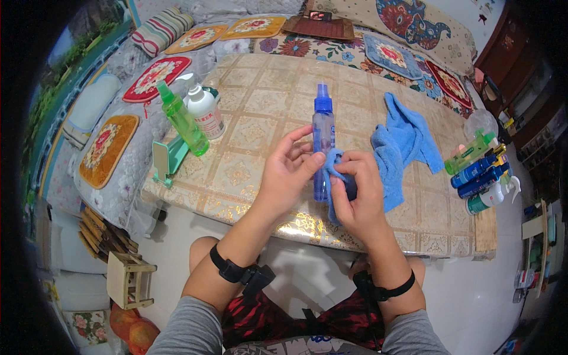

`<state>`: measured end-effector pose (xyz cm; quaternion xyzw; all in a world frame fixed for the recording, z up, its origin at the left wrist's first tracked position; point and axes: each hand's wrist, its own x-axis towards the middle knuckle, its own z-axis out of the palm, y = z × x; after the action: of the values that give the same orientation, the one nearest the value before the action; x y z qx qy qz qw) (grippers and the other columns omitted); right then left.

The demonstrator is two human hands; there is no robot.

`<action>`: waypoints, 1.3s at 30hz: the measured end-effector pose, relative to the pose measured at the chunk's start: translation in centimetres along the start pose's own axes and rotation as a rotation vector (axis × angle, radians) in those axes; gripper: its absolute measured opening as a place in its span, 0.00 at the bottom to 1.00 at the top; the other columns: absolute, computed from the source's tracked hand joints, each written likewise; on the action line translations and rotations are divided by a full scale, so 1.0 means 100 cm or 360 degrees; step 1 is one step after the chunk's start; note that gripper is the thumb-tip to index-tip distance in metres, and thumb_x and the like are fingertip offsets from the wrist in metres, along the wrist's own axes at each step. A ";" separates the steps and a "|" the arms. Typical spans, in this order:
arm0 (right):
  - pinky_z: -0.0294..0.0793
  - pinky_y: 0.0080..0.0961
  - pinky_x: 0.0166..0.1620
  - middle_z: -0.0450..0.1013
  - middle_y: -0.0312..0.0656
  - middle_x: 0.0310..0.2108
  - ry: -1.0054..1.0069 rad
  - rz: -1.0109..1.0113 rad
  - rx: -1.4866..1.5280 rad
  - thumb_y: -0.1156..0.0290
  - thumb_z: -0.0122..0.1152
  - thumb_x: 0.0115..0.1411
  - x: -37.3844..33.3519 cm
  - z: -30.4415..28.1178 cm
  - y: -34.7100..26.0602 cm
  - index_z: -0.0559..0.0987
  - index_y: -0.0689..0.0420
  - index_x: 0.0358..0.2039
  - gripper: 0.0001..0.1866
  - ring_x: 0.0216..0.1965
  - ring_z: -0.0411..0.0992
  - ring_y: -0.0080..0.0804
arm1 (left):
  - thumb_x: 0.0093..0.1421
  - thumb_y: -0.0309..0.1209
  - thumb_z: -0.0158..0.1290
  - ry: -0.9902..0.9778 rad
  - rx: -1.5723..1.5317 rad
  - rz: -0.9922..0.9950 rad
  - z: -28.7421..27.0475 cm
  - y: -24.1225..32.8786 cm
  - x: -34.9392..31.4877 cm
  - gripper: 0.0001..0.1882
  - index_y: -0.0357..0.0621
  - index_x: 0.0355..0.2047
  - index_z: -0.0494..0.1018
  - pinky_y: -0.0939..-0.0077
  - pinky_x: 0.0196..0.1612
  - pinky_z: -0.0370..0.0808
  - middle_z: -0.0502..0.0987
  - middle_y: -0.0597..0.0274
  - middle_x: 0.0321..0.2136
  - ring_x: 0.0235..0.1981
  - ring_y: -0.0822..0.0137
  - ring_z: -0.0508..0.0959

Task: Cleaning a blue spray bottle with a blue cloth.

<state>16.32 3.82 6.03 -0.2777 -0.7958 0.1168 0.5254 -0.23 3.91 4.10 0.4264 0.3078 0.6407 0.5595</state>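
Note:
A slim, translucent blue spray bottle [321, 127] stands upright in front of me at the table's near side. My left hand [288, 171] grips it from the left, thumb and fingertips against its side. A small blue cloth [334, 164] is pinched in my right hand [359, 192], pressed to the bottle's right side. Part of a dark blue object [351, 188] shows beneath the right fingers; its kind is hidden. Just right of that hand, a larger blue towel [395, 148] lies crumpled on the table.
At the left of the table [254, 118] stand a green spray bottle [184, 124], a white pump bottle [204, 109] and a green phone stand [168, 158]. Several bottles [480, 171] lie at the right edge. Behind is a sofa with cushions [391, 56]. A wooden stool [131, 278] stands lower left.

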 end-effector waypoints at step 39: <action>0.71 0.36 0.45 0.70 0.52 0.38 0.0426 0.0097 -0.0251 0.83 0.59 0.56 0.002 -0.018 0.021 0.73 0.63 0.39 0.10 0.40 0.70 0.47 | 0.57 0.17 0.63 -0.0661 0.0196 -0.0347 -0.001 -0.001 -0.008 0.30 0.38 0.59 0.67 0.76 0.52 0.77 0.73 0.59 0.55 0.50 0.71 0.77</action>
<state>18.52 5.48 5.97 -0.3552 -0.7165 0.0318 0.5995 -0.29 3.16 3.83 0.5466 0.2689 0.4551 0.6495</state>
